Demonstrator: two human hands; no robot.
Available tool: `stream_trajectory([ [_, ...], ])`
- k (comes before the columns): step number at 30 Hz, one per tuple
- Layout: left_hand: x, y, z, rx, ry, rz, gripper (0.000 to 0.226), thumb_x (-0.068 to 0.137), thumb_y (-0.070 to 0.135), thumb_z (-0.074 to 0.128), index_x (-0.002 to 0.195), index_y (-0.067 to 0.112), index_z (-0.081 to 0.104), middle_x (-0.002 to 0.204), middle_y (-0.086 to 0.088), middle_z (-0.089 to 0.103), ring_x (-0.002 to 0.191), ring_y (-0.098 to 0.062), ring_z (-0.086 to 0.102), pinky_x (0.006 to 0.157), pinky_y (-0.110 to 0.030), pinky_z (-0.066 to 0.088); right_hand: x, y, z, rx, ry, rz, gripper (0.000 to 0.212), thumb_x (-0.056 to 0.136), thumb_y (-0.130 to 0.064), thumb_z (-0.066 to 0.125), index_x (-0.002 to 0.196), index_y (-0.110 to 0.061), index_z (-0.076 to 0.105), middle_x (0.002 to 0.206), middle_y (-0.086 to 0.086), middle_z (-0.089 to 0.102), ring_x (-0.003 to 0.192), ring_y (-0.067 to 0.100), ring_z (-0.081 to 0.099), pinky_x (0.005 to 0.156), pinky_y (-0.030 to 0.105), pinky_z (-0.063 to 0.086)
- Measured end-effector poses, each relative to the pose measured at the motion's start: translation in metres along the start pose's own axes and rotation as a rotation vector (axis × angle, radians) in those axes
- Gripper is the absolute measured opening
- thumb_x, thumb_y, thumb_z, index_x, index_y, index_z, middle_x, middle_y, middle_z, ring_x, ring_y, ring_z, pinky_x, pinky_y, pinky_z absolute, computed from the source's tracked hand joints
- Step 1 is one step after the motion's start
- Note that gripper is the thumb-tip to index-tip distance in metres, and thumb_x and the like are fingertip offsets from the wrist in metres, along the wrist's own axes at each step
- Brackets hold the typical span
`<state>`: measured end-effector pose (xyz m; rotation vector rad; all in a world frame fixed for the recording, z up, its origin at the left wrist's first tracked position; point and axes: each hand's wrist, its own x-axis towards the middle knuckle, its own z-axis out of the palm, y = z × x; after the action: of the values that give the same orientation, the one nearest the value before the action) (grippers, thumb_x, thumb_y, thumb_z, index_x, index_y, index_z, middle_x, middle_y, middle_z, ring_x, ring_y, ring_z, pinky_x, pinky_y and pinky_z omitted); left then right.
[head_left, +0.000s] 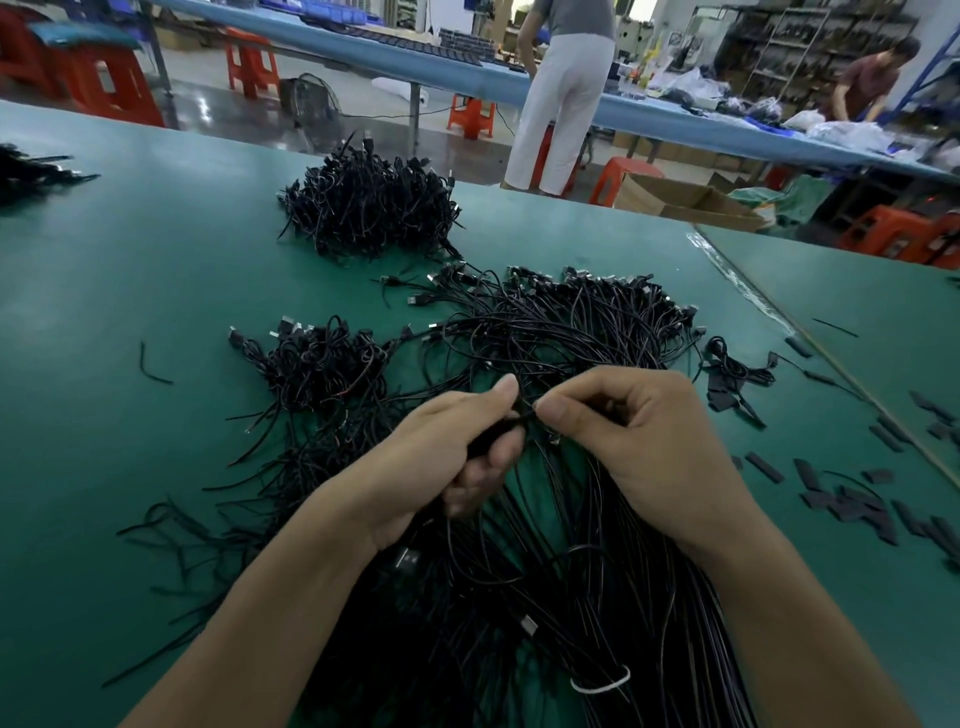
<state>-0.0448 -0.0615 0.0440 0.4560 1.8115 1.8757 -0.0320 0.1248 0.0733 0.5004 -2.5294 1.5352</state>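
Thin black cable (524, 415) is pinched between both hands, left hand (452, 452) and right hand (639, 431) curled around it, above the green worktop (130, 291).

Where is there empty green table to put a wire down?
The widest bare patch is on the green mat, left, between the far cable heap, the small heap and the left edge. Another lies beyond the tape seam, far right. It is crowded around the left hand and right hand pinching a cable, and among the black strips on the right.
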Motion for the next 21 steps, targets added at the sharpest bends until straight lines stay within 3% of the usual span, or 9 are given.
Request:
stream_trajectory([
  [2, -0.002, 0.001, -0.001, -0.052, -0.055, -0.027, 0.058, 0.094, 0.065, 0.038, 0.053, 0.024, 0.046, 0.045, 0.010, 0.033, 0.035, -0.005, 0.026, 0.037, -0.016, 0.029, -0.001, -0.001, 0.002, 0.086, -0.006, 0.033, 0.005, 0.078, -0.028, 0.076, 0.077, -0.023, 0.075, 0.074, -0.006, 0.072, 0.066, 0.003, 0.062, 0.065, 0.017, 0.049],
  [5, -0.004, 0.002, -0.005, -0.203, -0.180, -0.033, 0.056, 0.097, 0.060, 0.045, 0.050, 0.028, 0.045, 0.042, 0.011, 0.034, 0.033, -0.003, 0.026, 0.036, -0.015, 0.030, -0.003, 0.000, 0.004, 0.312, -0.132, 0.116, 0.010, 0.077, -0.028, 0.073, 0.079, -0.021, 0.067, 0.090, 0.006, 0.072, 0.079, 0.017, 0.063, 0.081, 0.031, 0.055],
  [9, -0.006, 0.000, -0.008, -0.395, -0.333, 0.016, 0.052, 0.102, 0.044, 0.040, 0.054, 0.024, 0.043, 0.048, 0.004, 0.051, 0.037, -0.005, 0.043, 0.042, -0.018, 0.042, -0.007, 0.000, 0.007, 0.426, -0.242, 0.161, 0.009, 0.081, -0.025, 0.070, 0.082, -0.019, 0.064, 0.083, 0.013, 0.058, 0.079, 0.023, 0.057, 0.080, 0.042, 0.059],
  [12, -0.003, -0.002, -0.004, -0.353, -0.214, 0.045, 0.052, 0.100, 0.045, 0.043, 0.052, 0.023, 0.044, 0.063, -0.008, 0.065, 0.048, -0.013, 0.057, 0.053, -0.023, 0.051, -0.006, 0.000, 0.004, 0.277, -0.176, 0.125, 0.013, 0.081, -0.026, 0.071, 0.081, -0.016, 0.062, 0.076, 0.002, 0.061, 0.072, 0.015, 0.058, 0.070, 0.028, 0.056],
  [13, -0.001, -0.003, -0.002, -0.335, -0.157, 0.049, 0.052, 0.098, 0.045, 0.045, 0.051, 0.023, 0.045, 0.065, -0.009, 0.066, 0.049, -0.014, 0.058, 0.053, -0.023, 0.052, -0.005, 0.001, 0.003, 0.190, -0.164, 0.105, 0.012, 0.084, -0.024, 0.073, 0.082, -0.017, 0.063, 0.074, 0.000, 0.063, 0.069, 0.014, 0.058, 0.068, 0.029, 0.055],
  [16, 0.003, -0.007, -0.004, -0.304, -0.058, 0.065, 0.054, 0.099, 0.047, 0.048, 0.051, 0.022, 0.046, 0.062, -0.003, 0.060, 0.050, -0.010, 0.052, 0.049, -0.018, 0.045, -0.005, 0.002, 0.002, 0.014, -0.162, 0.057, 0.012, 0.089, -0.021, 0.072, 0.083, -0.025, 0.063, 0.076, 0.004, 0.065, 0.068, 0.022, 0.059, 0.068, 0.041, 0.054],
  [21, 0.002, -0.009, -0.002, -0.381, -0.139, 0.071, 0.048, 0.098, 0.043, 0.046, 0.055, 0.021, 0.045, 0.060, 0.002, 0.048, 0.050, -0.007, 0.040, 0.044, -0.016, 0.037, -0.006, 0.002, 0.005, 0.032, -0.177, 0.059, 0.011, 0.092, -0.027, 0.070, 0.086, -0.027, 0.060, 0.083, 0.015, 0.063, 0.078, 0.037, 0.058, 0.074, 0.055, 0.049],
])
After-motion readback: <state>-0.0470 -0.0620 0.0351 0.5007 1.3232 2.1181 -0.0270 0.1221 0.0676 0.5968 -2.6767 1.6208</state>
